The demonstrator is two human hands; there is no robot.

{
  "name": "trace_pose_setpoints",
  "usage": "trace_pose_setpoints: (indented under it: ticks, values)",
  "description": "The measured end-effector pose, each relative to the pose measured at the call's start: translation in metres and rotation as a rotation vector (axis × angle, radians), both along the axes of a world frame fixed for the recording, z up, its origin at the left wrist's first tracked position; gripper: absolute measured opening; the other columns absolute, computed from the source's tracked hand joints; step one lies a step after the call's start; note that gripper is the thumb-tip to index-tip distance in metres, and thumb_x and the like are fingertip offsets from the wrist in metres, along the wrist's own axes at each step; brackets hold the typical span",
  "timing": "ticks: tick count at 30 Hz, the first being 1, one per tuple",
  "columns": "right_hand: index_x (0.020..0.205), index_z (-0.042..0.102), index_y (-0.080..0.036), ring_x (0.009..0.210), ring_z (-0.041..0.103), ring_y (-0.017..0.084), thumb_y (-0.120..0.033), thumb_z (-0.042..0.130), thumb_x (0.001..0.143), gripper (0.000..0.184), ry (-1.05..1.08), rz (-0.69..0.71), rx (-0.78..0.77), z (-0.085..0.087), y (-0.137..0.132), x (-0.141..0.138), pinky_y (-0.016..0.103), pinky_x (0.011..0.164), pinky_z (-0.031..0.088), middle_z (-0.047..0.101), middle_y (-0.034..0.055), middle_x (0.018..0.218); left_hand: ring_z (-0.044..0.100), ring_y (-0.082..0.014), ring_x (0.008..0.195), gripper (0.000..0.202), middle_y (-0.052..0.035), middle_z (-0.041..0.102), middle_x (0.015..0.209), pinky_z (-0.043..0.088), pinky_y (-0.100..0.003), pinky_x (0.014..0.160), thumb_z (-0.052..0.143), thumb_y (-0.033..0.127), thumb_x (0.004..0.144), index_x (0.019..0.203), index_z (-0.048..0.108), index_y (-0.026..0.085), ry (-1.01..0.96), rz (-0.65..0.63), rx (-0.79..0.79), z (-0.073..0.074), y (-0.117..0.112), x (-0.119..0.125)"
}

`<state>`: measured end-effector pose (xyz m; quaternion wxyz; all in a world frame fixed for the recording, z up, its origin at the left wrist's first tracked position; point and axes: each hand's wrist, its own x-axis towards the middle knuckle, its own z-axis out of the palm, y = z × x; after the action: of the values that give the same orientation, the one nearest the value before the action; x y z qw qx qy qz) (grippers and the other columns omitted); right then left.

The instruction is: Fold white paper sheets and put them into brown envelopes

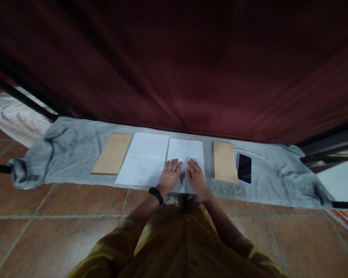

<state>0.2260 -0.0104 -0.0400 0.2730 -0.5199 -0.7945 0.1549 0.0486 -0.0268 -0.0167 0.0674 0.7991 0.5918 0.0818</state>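
Observation:
A white sheet of paper (178, 148) with a crease down its middle lies in front of me. My left hand (170, 175) rests flat on its left side, fingers stretched out, a dark band around the wrist. On the sheet's right side lies my right hand (195, 177), palm down, its fingers extended and slightly bent. Nothing shows in either hand. Just to the left is another white sheet (145, 158), unfolded, with crossing fold lines.
Brown envelopes lie on both sides, one pile at left (111, 154) and one at right (224, 161). A phone (244, 168) is beyond the right pile. Everything rests on a grey cloth (72, 154), with a dark red curtain (174, 77) behind it.

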Motion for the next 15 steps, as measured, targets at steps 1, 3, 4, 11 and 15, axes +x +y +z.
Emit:
trace_pose_setpoints:
  ticks: [1,3,4,11,15]
  values:
    - [0.145,0.053,-0.015,0.148,0.036,0.026,-0.022,0.040,0.101,0.046,-0.010,0.021,-0.010,-0.001,-0.001,-0.005,0.051,0.120,0.035,0.046,0.0138,0.155,0.035,-0.0294,0.149,0.053,-0.0177,0.042,0.158,0.025,-0.051,0.123,0.038,0.016,0.097,0.149,0.047,0.011,-0.002,-0.010,0.003,0.001,0.000,0.002]
    - [0.144,0.054,-0.014,0.146,0.038,0.026,-0.022,0.039,0.102,0.045,-0.042,0.038,-0.019,-0.002,-0.002,-0.010,0.051,0.121,0.034,0.048,0.0142,0.154,0.036,-0.0298,0.149,0.051,-0.0173,0.043,0.157,0.024,-0.051,0.124,0.039,0.023,0.099,0.147,0.049,0.011,-0.013,-0.015,0.006,0.002,0.001,0.006]
    - [0.143,0.055,-0.014,0.146,0.038,0.026,-0.023,0.040,0.103,0.044,-0.063,0.039,-0.020,-0.003,-0.003,-0.011,0.050,0.121,0.033,0.048,0.0142,0.154,0.036,-0.0298,0.149,0.051,-0.0168,0.044,0.157,0.024,-0.051,0.124,0.039,0.025,0.100,0.147,0.050,0.012,-0.024,-0.011,0.009,0.002,0.001,0.008]
    - [0.146,0.052,-0.017,0.147,0.038,0.026,-0.026,0.043,0.104,0.044,-0.207,-0.032,-0.001,-0.002,-0.003,0.009,0.048,0.121,0.032,0.046,0.0119,0.156,0.039,-0.0288,0.147,0.052,-0.0165,0.045,0.155,0.028,-0.051,0.122,0.040,0.026,0.099,0.148,0.050,0.012,-0.046,0.039,0.079,-0.009,-0.002,0.001]
    - [0.148,0.050,-0.017,0.146,0.040,0.026,-0.028,0.042,0.105,0.045,-0.256,-0.094,0.014,-0.005,-0.006,0.025,0.047,0.119,0.035,0.047,0.0111,0.155,0.043,-0.0298,0.145,0.053,-0.0186,0.046,0.154,0.032,-0.050,0.121,0.036,0.029,0.101,0.147,0.049,0.006,-0.015,0.068,0.119,-0.015,-0.004,-0.008]
